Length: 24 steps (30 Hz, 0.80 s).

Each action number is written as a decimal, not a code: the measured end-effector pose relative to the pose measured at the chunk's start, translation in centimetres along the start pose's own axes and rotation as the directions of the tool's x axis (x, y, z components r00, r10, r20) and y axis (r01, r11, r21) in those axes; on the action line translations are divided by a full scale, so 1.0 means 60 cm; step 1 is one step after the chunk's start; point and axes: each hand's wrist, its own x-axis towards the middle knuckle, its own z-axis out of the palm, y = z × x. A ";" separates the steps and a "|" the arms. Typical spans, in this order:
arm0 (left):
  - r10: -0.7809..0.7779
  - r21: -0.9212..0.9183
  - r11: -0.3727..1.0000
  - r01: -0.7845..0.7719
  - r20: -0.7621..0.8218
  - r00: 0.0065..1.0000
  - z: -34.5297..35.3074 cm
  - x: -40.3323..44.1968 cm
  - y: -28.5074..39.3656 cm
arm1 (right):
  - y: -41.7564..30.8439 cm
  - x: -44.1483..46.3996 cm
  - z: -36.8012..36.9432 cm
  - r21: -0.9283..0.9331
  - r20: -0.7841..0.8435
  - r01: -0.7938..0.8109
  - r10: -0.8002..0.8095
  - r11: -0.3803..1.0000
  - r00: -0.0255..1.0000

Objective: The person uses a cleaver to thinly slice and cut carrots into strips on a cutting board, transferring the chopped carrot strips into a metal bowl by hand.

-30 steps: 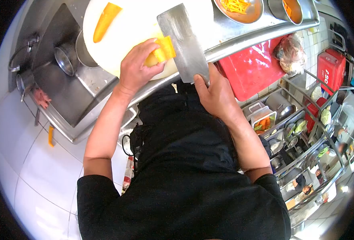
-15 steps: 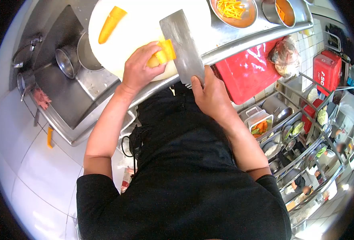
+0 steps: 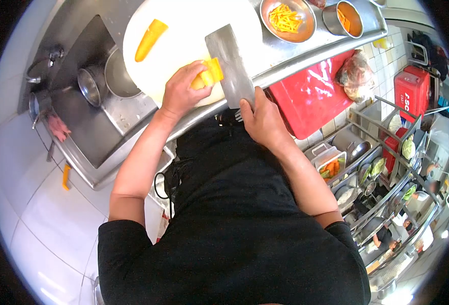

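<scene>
My left hand is closed around a cut chunk of carrot on the round white chopping board. Held by its handle in my right hand, a wide-bladed cleaver stands close along the carrot's cut end. Whether the blade touches the carrot, I cannot tell. Another peeled carrot piece lies farther back on the board. To the right of the board, a metal bowl contains carrot strips. Beside that is a deeper metal container with orange slices inside.
On the left is a steel sink with a metal pot and a pink cloth. A red bin lid carries a filled plastic bag below the counter's right edge. Shelving with vegetables stands at right, with people beyond.
The view has shifted slightly, so the board and sink appear farther right and lower. Both hands keep their grips, and the cleaver remains beside the carrot chunk.
</scene>
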 end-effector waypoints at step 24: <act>0.023 -0.032 0.999 -0.025 -0.045 0.999 0.009 -0.004 -0.006 | -0.029 0.007 -0.097 0.059 0.153 0.009 -0.018 0.998 0.988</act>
